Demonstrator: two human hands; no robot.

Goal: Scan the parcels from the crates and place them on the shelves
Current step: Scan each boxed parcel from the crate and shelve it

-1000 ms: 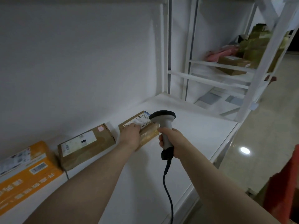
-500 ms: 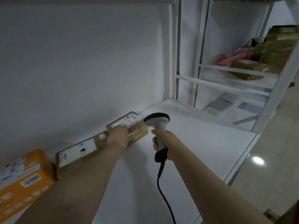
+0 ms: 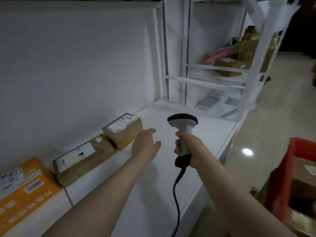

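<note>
A small brown parcel with a white label stands on the white shelf against the back wall, last in a row. My left hand hovers just right of it, fingers relaxed and holding nothing. My right hand grips the grey handle of a corded barcode scanner, its black head pointing at the shelf. Left of the small parcel lie a longer brown parcel and an orange box.
A red crate holding brown parcels stands at the lower right on the glossy floor. Behind the white uprights, a further rack carries brown boxes, greenish parcels and a pink bag. The shelf's front edge runs diagonally past my right arm.
My left hand has let go of the small brown parcel and drawn back to its right. The parcel now stands against the wall beside the longer one. The scanner stays gripped.
</note>
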